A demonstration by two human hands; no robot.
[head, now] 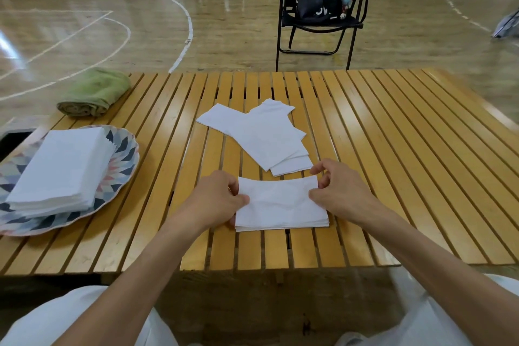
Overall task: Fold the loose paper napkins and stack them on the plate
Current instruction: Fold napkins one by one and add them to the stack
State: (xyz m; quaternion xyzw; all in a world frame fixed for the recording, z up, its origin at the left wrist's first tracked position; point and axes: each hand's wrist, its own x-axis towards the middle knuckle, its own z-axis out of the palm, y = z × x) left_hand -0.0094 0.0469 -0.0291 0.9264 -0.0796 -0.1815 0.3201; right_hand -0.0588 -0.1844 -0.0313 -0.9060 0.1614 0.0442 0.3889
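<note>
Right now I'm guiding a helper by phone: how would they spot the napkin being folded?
Start at the slatted wooden table and look to its near edge, in the middle. The napkin being folded lies there, pinched at its ends by the left hand and right hand. Unlike the loose napkins behind it and the stack on the plate, it alone is held.

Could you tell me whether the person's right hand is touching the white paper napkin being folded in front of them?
Touching. The head view shows the right hand pinching the right edge of the white paper napkin between thumb and fingers.
</note>
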